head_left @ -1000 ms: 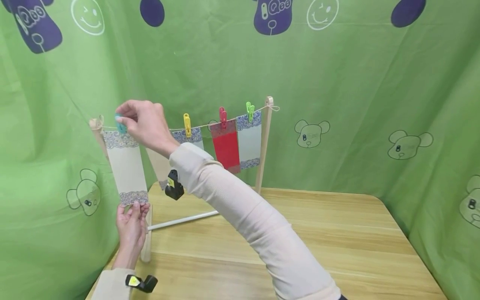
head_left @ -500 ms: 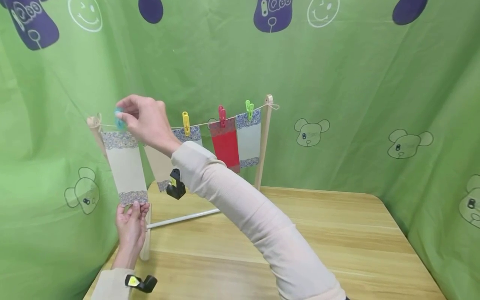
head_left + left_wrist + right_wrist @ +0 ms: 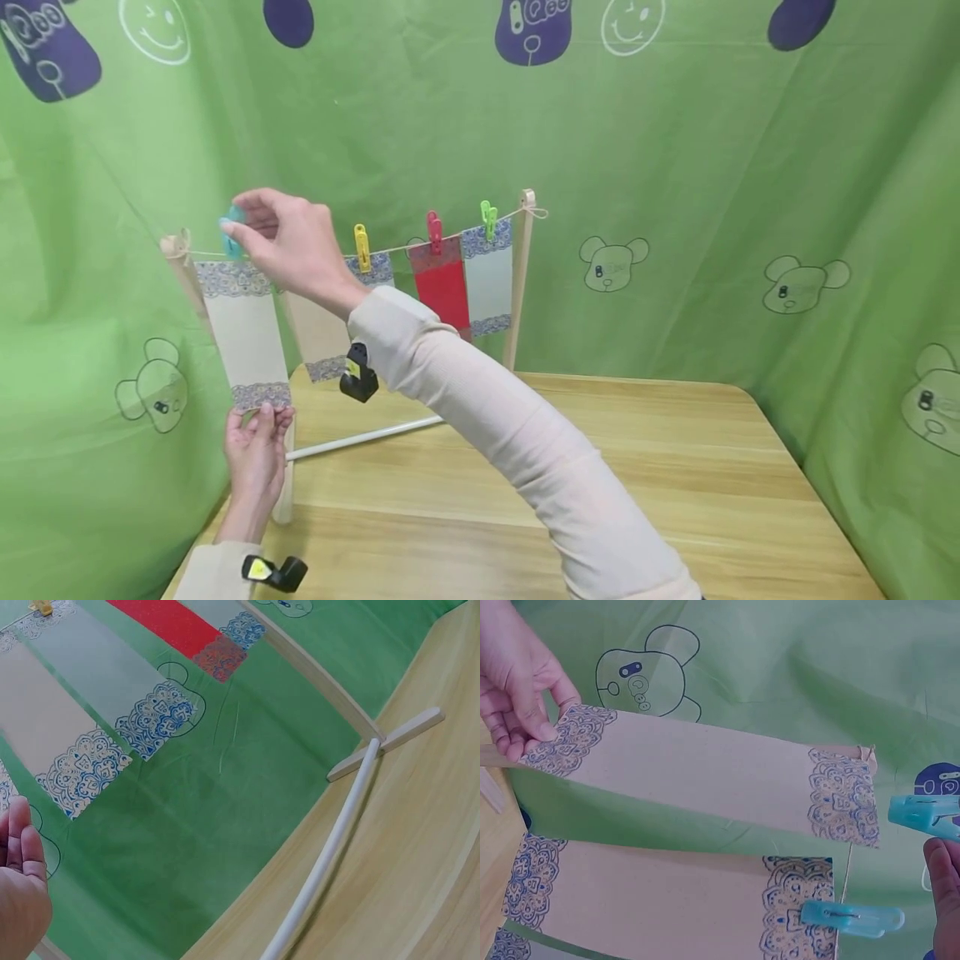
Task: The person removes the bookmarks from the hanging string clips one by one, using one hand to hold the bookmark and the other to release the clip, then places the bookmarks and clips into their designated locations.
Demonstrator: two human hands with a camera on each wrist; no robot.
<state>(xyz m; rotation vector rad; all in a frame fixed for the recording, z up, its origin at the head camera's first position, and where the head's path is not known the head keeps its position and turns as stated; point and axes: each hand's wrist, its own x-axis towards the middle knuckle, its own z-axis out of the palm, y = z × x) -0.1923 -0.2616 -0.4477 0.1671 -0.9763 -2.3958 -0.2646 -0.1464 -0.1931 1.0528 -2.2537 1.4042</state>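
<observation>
My left hand (image 3: pixel 255 458) pinches the bottom edge of a cream paper card (image 3: pixel 243 337) with lace-patterned ends. The card stands up in front of the string (image 3: pixel 408 246) at its left end. Between thumb and fingers my right hand (image 3: pixel 296 242) holds a light blue clothespin (image 3: pixel 922 814), just past the card's top edge with a small gap between them. A second light blue clothespin (image 3: pixel 851 919) fastens the neighbouring cream card (image 3: pixel 660 896) to the string; in the head view my right hand hides it. Only the fingers of my left hand (image 3: pixel 22 885) show in the left wrist view.
Further right, yellow (image 3: pixel 362 248), red (image 3: pixel 435 233) and green (image 3: pixel 489 221) clothespins hold more cards, one of them red (image 3: pixel 444 292). Wooden posts (image 3: pixel 519 283) carry the string, joined low by a white rod (image 3: pixel 367 437) above the wooden table (image 3: pixel 637 467). A green curtain (image 3: pixel 712 167) hangs behind.
The right hand has lifted the blue clothespin up and slightly left, away from the card's top edge. The left hand keeps its grip on the bottom edge. The whole view has shifted slightly.
</observation>
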